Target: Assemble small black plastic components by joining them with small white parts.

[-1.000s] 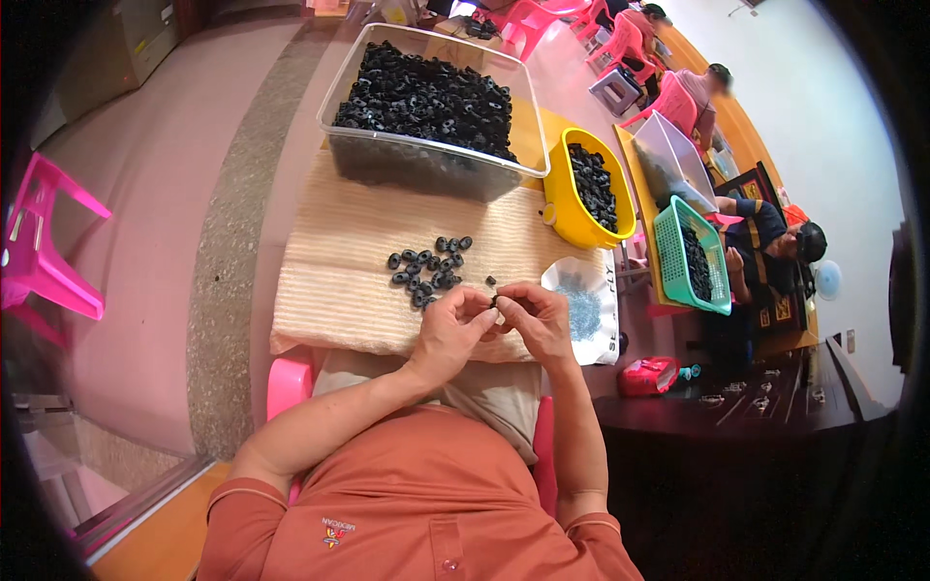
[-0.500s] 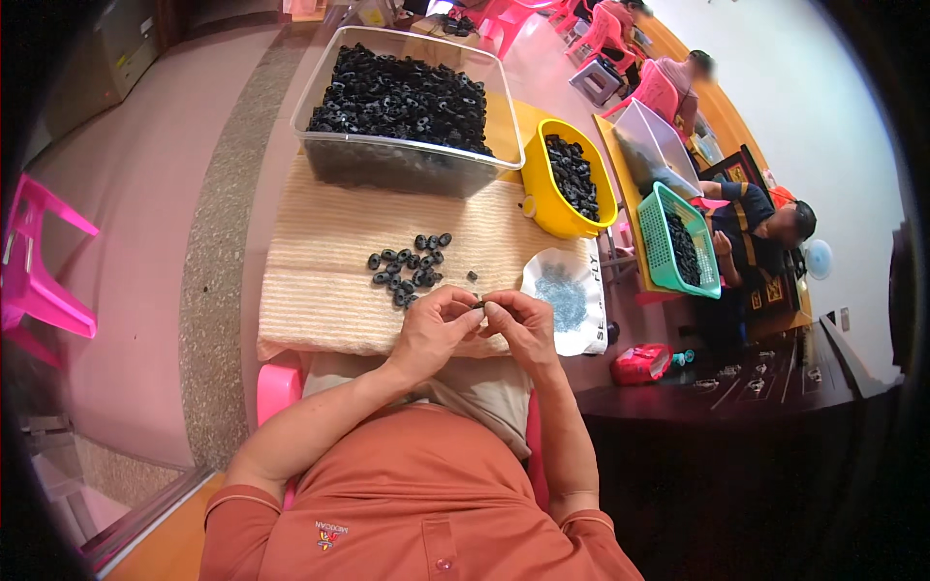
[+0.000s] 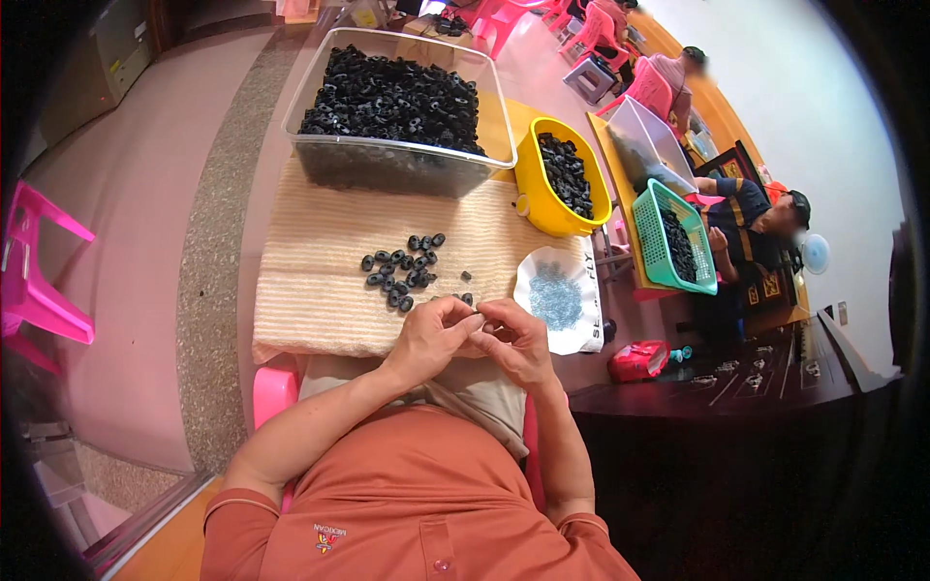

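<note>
My left hand [image 3: 433,332] and my right hand [image 3: 517,339] meet over the table's near edge, thumbs and fingertips pinched together. Whatever sits between the fingertips is hidden by them. Just beyond, a couple of dark pieces [image 3: 466,298] peek out on the cloth. To the left lies a loose group of small black oval parts with holes [image 3: 397,257]. One smaller dark piece [image 3: 466,276] rests apart from that group. Right of my hands is a white dish with a wavy rim [image 3: 526,281], holding many tiny bluish clear pieces [image 3: 556,298].
A large clear bin [image 3: 387,163] full of black parts stands at the back of the striped cloth [image 3: 310,281]. Beside it is a yellow tub [image 3: 533,198] of black parts. Further right, a co-worker [image 3: 746,218] sits by a green basket [image 3: 659,242]. A pink stool [image 3: 39,281] stands left.
My right hand's fingers have shifted and curled closer to the left fingertips. The small black piece glimpsed between them before is now covered. The whole view has moved slightly.
</note>
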{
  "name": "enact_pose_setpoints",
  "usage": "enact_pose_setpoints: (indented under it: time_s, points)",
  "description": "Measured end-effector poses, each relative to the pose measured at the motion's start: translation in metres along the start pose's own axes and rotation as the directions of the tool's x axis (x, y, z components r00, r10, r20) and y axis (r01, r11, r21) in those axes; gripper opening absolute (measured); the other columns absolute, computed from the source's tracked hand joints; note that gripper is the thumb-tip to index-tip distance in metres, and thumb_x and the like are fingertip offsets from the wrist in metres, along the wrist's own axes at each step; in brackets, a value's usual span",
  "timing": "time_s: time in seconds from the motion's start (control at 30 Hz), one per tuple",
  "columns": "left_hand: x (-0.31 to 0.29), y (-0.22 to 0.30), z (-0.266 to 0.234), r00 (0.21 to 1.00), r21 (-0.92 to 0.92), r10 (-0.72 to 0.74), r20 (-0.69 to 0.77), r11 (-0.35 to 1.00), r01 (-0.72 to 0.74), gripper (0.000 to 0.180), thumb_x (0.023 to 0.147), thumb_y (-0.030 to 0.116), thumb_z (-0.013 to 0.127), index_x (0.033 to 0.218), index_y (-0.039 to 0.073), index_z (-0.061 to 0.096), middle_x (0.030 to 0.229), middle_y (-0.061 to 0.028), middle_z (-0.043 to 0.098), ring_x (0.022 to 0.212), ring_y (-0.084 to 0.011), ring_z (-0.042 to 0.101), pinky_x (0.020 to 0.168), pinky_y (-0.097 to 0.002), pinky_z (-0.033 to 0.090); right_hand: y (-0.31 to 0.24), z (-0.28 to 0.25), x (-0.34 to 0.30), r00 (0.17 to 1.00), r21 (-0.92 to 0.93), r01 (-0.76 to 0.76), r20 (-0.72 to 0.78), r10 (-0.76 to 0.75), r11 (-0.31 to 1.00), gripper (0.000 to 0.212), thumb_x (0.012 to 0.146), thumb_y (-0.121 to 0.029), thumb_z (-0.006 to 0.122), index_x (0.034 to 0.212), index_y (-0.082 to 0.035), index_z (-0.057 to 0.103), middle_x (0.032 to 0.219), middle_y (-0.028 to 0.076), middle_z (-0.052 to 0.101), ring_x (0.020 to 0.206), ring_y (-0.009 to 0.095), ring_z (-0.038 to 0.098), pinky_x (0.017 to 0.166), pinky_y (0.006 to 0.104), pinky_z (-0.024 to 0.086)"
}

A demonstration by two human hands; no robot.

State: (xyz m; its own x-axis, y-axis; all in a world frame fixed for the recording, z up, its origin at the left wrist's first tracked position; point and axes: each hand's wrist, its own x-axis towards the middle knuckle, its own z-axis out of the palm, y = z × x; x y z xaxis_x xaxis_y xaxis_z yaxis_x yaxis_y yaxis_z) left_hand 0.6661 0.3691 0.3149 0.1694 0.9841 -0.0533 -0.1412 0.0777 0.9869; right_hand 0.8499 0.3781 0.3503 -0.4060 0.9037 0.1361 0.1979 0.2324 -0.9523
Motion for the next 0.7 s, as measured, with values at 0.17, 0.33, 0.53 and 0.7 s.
enact_pose_setpoints:
  time_s: [0.17, 0.33, 0.53, 0.7]
  points:
    - [-0.002, 0.002, 0.001, 0.998, -0.333, -0.023, 0.056, 0.942, 0.041, 0.016, 0.096, 0.011, 0.067, 0.107, -0.001, 0.066, 0.093, -0.0041, 0.071, 0.081, -0.0091, 0.066, 0.072, -0.024, 0.057, -0.011, 0.008, 0.001, 0.987, -0.255, 0.15, -0.023, -0.161, 0.955, 0.039, 0.08, 0.007, 0.076, 0.118, 0.001, 0.066, 0.111, 0.011, 0.064, 0.092, 0.014, 0.065, 0.075, 0.0258, 0.057]
    - [-0.005, 0.015, -0.001, 0.991, -0.456, -0.084, 0.105, 0.881, 0.123, 0.015, 0.096, 0.01, 0.067, 0.108, 0.001, 0.065, 0.094, -0.0024, 0.07, 0.083, -0.0092, 0.066, 0.073, -0.0249, 0.059, -0.015, 0.011, 0.002, 0.97, -0.392, 0.208, -0.033, -0.24, 0.896, 0.04, 0.077, 0.009, 0.077, 0.114, 0.001, 0.067, 0.106, 0.013, 0.066, 0.083, 0.015, 0.067, 0.071, 0.0263, 0.058]
    - [-0.003, 0.009, -0.004, 0.97, -0.513, -0.194, 0.148, 0.823, 0.242, 0.015, 0.093, 0.011, 0.07, 0.107, 0.005, 0.066, 0.094, -0.0024, 0.07, 0.082, -0.0097, 0.067, 0.072, -0.0257, 0.059, -0.016, 0.013, -0.002, 0.948, -0.442, 0.245, -0.076, -0.308, 0.863, 0.031, 0.078, 0.008, 0.076, 0.107, 0.003, 0.066, 0.101, 0.014, 0.066, 0.076, 0.015, 0.067, 0.063, 0.0254, 0.055]
    - [-0.003, 0.013, -0.003, 0.968, -0.546, -0.192, 0.16, 0.8, 0.249, 0.015, 0.092, 0.012, 0.072, 0.104, 0.006, 0.065, 0.094, -0.0031, 0.07, 0.082, -0.0109, 0.068, 0.071, -0.0261, 0.058, -0.011, 0.012, -0.005, 0.947, -0.405, 0.224, -0.124, -0.297, 0.886, 0.026, 0.081, 0.008, 0.075, 0.105, 0.004, 0.065, 0.1, 0.014, 0.067, 0.075, 0.013, 0.066, 0.063, 0.0235, 0.053]
